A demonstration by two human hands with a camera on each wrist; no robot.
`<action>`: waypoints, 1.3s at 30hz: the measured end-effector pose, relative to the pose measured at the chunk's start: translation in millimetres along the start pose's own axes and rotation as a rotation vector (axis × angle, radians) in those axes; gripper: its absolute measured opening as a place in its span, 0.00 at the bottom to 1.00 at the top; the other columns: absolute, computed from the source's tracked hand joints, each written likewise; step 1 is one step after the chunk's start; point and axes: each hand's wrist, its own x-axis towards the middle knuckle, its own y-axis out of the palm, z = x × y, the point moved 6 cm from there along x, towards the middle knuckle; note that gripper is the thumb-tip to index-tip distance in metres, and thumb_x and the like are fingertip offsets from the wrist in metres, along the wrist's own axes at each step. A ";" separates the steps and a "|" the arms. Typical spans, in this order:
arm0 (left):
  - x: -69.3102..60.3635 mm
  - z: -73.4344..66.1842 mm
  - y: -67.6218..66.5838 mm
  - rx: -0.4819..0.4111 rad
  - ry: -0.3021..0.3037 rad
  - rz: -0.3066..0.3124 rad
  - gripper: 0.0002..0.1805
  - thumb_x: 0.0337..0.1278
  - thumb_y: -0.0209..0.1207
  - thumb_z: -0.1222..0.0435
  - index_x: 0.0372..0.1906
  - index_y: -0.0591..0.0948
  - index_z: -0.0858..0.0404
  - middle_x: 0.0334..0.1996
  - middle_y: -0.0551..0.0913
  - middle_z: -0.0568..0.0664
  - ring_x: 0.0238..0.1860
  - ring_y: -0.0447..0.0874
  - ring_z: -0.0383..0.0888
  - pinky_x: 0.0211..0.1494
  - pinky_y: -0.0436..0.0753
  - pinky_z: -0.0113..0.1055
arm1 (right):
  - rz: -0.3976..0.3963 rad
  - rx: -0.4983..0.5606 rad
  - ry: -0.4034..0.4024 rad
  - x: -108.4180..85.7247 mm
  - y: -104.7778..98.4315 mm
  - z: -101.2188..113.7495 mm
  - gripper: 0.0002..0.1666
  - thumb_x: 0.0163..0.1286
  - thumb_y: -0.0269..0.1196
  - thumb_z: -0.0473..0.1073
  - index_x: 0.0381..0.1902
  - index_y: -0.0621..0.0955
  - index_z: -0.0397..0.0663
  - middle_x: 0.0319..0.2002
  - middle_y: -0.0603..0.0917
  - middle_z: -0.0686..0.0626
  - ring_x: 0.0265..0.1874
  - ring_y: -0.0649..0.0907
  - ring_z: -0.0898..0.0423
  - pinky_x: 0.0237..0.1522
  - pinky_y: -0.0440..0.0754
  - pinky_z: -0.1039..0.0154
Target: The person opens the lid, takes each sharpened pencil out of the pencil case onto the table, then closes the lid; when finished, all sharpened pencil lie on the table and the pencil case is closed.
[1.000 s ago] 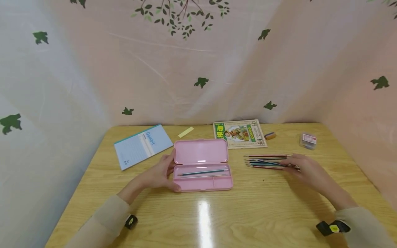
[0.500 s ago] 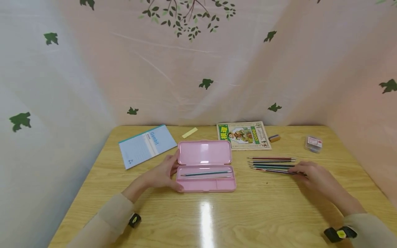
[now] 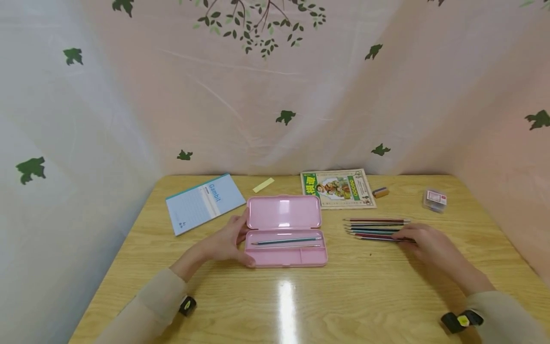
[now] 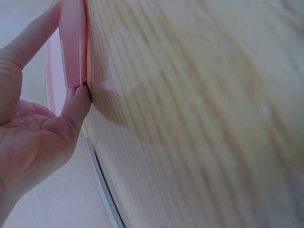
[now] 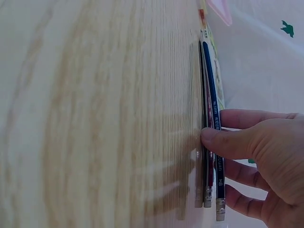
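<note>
A pink pencil case (image 3: 277, 258) lies with its lid raised, and its rear compartment holds a teal pencil (image 3: 285, 241) plus a thinner pale one. My left hand (image 3: 221, 244) grips the case's left end, thumb at the front corner and fingers behind; the left wrist view shows thumb and finger against the pink side. To the right, several pencils (image 3: 374, 224) lie side by side, tips pointing left. My right hand (image 3: 431, 243) is at their eraser ends. In the right wrist view its thumb and fingers pinch a dark blue pencil (image 5: 211, 80), with others right beside it.
Behind the case lie a blue notebook (image 3: 206, 203), a yellow strip (image 3: 263, 185) and an illustrated booklet (image 3: 339, 188). A small brown-and-blue block (image 3: 380, 192) and a clear little box (image 3: 435, 200) stand at the back right. A patterned cloth (image 3: 240, 134) encloses the wooden table.
My right hand has moved from the middle of the pencils to their near side, and the pencils lie more spread out. My left hand stays on the case. The head view has shifted slightly.
</note>
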 end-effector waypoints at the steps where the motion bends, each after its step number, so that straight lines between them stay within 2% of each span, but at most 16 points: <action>1: 0.5 0.2 0.2 -0.002 0.000 0.000 0.78 0.38 0.83 0.62 0.82 0.32 0.54 0.67 0.53 0.60 0.71 0.64 0.52 0.75 0.64 0.40 | -0.002 -0.001 -0.003 0.9 -0.1 0.5 0.14 0.55 0.75 0.30 0.39 0.90 0.49 0.40 0.87 0.46 0.40 0.86 0.42 0.40 0.85 0.40; 12: 0.3 4.2 6.4 -0.010 -0.016 0.015 0.78 0.38 0.83 0.60 0.82 0.33 0.53 0.69 0.51 0.60 0.72 0.63 0.53 0.75 0.63 0.41 | -0.028 0.010 -0.031 -0.4 3.4 -0.7 0.15 0.52 0.76 0.29 0.36 0.90 0.50 0.35 0.85 0.52 0.33 0.83 0.51 0.34 0.86 0.48; 15: 1.0 3.0 6.6 -0.022 0.001 0.016 0.78 0.38 0.83 0.61 0.82 0.32 0.53 0.68 0.51 0.60 0.72 0.63 0.53 0.75 0.63 0.41 | -0.048 0.011 -0.049 0.2 2.8 -0.4 0.16 0.51 0.77 0.28 0.36 0.90 0.50 0.35 0.85 0.52 0.33 0.83 0.51 0.34 0.85 0.48; 22: 2.0 -0.9 4.3 -0.019 0.004 0.016 0.78 0.38 0.83 0.63 0.82 0.33 0.54 0.68 0.51 0.60 0.72 0.63 0.53 0.75 0.63 0.40 | -0.035 0.019 -0.025 0.6 2.9 -1.3 0.16 0.52 0.77 0.29 0.38 0.90 0.49 0.36 0.85 0.52 0.34 0.83 0.51 0.34 0.85 0.48; 32: 3.2 -1.3 2.1 -0.029 0.017 0.018 0.77 0.38 0.83 0.64 0.82 0.34 0.53 0.67 0.52 0.60 0.71 0.64 0.53 0.75 0.63 0.41 | -0.071 0.031 -0.035 0.0 2.6 -1.5 0.15 0.52 0.76 0.28 0.37 0.90 0.49 0.37 0.86 0.49 0.37 0.85 0.44 0.38 0.85 0.42; 39: 3.2 0.3 1.0 -0.020 0.019 0.012 0.77 0.37 0.83 0.64 0.82 0.34 0.53 0.68 0.51 0.60 0.71 0.64 0.54 0.76 0.62 0.42 | -0.065 0.038 -0.025 2.1 0.9 1.2 0.16 0.52 0.77 0.29 0.38 0.90 0.50 0.37 0.87 0.51 0.36 0.85 0.47 0.38 0.86 0.44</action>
